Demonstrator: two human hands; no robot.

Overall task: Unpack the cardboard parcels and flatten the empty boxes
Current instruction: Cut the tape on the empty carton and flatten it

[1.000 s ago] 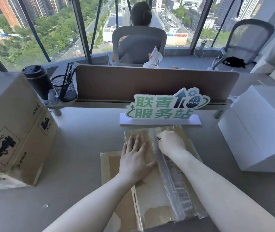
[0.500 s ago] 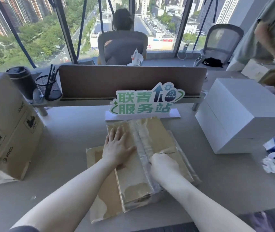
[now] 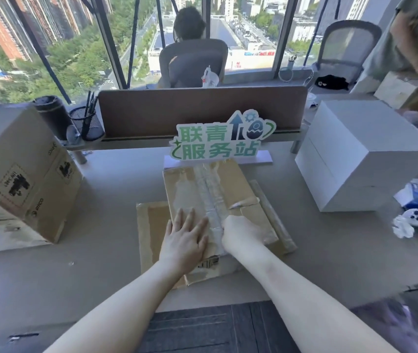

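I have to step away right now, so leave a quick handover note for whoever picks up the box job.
Left hand: flat, pressing the flattened box.
Right hand: fingers curled at the tape seam, apparently working on it; what it grips is hidden.
Flattened box lies mid-desk, before the green sign.
Left: brown parcel at the desk's left edge stands unflattened. White boxes sit right.

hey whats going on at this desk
A person is working on a taped cardboard box that lies flat on the desk. The left hand presses flat on it, while the right hand is curled at the clear tape seam. Another cardboard box stands unflattened to the left, a white box to the right.
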